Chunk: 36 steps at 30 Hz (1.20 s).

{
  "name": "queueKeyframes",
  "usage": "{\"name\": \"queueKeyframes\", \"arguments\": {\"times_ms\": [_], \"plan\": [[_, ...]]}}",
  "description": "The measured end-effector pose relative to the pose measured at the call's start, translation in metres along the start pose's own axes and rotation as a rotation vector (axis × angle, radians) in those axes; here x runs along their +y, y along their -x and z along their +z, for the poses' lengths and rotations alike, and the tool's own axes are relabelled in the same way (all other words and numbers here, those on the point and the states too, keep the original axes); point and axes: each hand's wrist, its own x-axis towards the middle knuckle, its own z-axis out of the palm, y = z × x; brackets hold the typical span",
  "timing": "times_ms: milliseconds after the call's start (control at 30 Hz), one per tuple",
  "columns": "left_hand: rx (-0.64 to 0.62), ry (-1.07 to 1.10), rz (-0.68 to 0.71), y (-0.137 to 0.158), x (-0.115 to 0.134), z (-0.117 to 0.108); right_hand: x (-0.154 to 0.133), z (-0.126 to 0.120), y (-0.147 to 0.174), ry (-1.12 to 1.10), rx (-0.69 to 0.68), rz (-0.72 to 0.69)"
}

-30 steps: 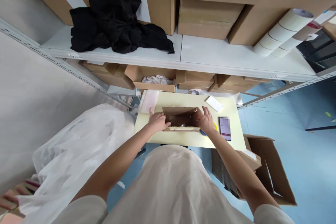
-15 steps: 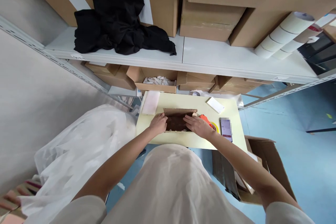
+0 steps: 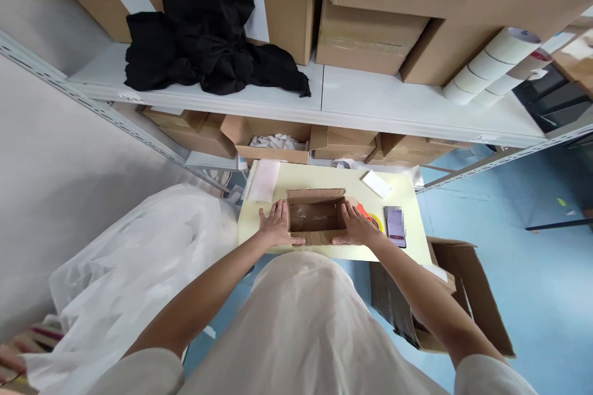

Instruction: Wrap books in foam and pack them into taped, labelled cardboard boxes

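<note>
A small cardboard box (image 3: 317, 213) sits on the pale yellow table with its top open. Its far flap stands up, and its near flap leans out toward me. My left hand (image 3: 278, 226) grips the left side, fingers along the outer wall and thumb across the near flap. On the opposite side, my right hand (image 3: 356, 226) holds the box the same way, fingertips at the right rim. Just right of that hand lie an orange-red tape dispenser (image 3: 363, 211), partly hidden, and a roll of yellow tape (image 3: 375, 221). A phone (image 3: 395, 226) rests farther right.
On the table (image 3: 259, 219) are a pinkish sheet (image 3: 265, 180) and a white box (image 3: 376, 184). Behind it stands a shelf (image 3: 370, 89) with cartons, black cloth (image 3: 213, 37) and tape rolls (image 3: 493, 65). White plastic sheeting (image 3: 148, 265) lies left; a large open carton (image 3: 482, 296) stands right.
Both hands have moved from the box's upper rim to its outer sides, thumbs now on the near flap. That flap has come into view, folded toward me, and the inside shows more.
</note>
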Motion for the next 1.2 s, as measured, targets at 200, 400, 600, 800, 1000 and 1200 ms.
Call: {"name": "queueKeyframes", "arguments": {"times_ms": [200,400,600,800,1000,1200], "plan": [[0.195,0.129,0.059,-0.010,-0.002,0.029,0.007,0.061,-0.010,-0.324,0.257,0.057],[0.297,0.331,0.127,-0.039,-0.018,0.042,-0.001,0.080,-0.030,-0.602,0.482,0.088],[0.381,0.454,0.242,-0.060,-0.042,0.040,-0.007,0.085,-0.036,-0.721,0.643,0.024],[0.446,0.599,0.235,-0.058,-0.073,0.040,-0.018,0.087,-0.033,-0.610,0.649,0.058],[0.547,0.869,-0.164,-0.077,-0.113,0.046,-0.024,0.082,-0.026,-0.488,0.588,0.163],[0.451,0.814,-0.630,-0.133,-0.145,0.044,-0.024,0.081,-0.026,-0.396,0.577,0.165]]}}
